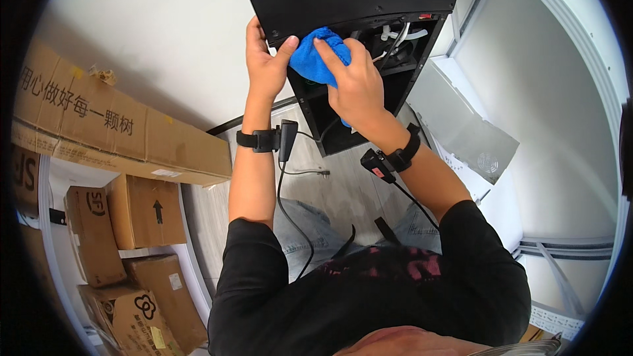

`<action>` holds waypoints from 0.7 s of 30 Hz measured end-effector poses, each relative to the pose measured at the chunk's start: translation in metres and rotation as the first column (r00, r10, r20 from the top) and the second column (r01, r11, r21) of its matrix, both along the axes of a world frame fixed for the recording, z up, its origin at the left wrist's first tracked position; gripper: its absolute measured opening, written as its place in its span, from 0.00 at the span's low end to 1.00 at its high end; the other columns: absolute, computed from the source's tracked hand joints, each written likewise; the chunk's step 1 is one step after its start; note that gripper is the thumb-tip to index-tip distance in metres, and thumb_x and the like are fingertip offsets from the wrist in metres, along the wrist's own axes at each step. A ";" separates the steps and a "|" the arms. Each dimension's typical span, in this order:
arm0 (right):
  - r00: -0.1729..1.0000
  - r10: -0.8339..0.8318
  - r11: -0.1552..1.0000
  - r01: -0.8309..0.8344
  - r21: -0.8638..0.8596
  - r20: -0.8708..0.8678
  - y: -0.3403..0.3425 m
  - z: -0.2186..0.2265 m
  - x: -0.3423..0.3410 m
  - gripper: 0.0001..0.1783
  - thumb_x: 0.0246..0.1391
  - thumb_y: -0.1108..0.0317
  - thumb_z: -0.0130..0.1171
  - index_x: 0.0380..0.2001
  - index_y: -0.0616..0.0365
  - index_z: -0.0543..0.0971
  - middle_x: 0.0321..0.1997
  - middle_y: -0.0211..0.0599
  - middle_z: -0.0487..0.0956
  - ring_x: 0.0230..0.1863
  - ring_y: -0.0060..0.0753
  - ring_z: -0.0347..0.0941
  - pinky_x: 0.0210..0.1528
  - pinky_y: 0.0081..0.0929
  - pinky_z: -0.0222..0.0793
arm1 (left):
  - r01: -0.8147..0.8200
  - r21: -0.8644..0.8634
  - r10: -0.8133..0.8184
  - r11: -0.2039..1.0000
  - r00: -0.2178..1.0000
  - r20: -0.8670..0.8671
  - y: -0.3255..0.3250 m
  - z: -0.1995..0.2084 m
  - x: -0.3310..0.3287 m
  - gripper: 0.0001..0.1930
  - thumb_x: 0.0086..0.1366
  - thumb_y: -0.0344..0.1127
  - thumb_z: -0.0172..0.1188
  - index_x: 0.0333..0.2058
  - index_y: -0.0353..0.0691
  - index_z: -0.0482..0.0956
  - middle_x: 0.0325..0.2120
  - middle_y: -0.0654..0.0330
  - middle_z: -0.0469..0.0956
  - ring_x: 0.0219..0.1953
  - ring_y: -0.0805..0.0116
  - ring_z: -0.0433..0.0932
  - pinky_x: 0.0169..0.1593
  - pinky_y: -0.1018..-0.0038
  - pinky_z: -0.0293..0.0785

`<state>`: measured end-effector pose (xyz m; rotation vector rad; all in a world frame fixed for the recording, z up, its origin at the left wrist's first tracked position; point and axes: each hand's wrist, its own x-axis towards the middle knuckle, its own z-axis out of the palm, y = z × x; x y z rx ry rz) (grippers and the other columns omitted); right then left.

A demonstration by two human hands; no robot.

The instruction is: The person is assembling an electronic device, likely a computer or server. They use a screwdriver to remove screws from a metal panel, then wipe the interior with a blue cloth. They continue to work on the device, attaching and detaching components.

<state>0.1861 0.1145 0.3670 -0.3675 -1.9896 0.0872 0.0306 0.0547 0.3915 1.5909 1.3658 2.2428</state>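
Note:
A tall black appliance cabinet (349, 0) stands in front of me, with an uncovered bay below its upper panel. White tubes (410, 34) and wiring show inside the bay's right side. My right hand (357, 89) presses a bunched blue cloth (311, 59) against the bay's upper left edge, index finger stretched over it. The cloth hides the surface beneath it. My left hand (267, 66) grips the cabinet's left edge, its thumb beside the cloth and its fingers along the side. Both wrists wear black straps with small cabled devices.
A grey metal panel (465, 118) leans at the right by the white wall. On the left lies a long cardboard box (122, 115), above shelves holding several cartons (146, 211). A black cord's plug (324, 173) rests on the wood-look floor.

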 end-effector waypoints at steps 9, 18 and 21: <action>0.991 -0.134 0.975 0.128 -0.182 -0.018 0.017 -0.007 0.021 0.38 0.34 0.80 0.59 0.55 0.46 0.70 0.47 0.53 0.65 0.44 0.56 0.69 0.41 0.40 0.71 | 0.026 -0.037 -0.026 0.999 0.999 0.023 -0.005 0.003 -0.005 0.26 0.55 0.28 0.63 0.51 0.35 0.62 0.40 0.61 0.72 0.41 0.75 0.71 0.47 0.78 0.67; 0.995 -0.079 0.894 0.047 -0.446 -0.053 0.013 -0.004 0.020 0.40 0.39 0.77 0.62 0.59 0.49 0.64 0.50 0.51 0.61 0.45 0.55 0.69 0.43 0.38 0.71 | 0.014 -0.032 -0.014 0.999 1.000 -0.007 -0.004 0.001 -0.006 0.24 0.57 0.27 0.60 0.52 0.37 0.63 0.42 0.62 0.73 0.41 0.76 0.70 0.45 0.81 0.66; 0.998 -0.057 0.914 0.043 -0.404 -0.022 0.003 -0.001 0.015 0.39 0.38 0.76 0.63 0.59 0.50 0.65 0.48 0.49 0.62 0.46 0.54 0.68 0.43 0.37 0.70 | 0.036 -0.043 -0.033 0.998 0.998 0.051 -0.005 0.003 -0.004 0.24 0.54 0.26 0.63 0.49 0.35 0.64 0.40 0.61 0.73 0.42 0.73 0.71 0.48 0.77 0.66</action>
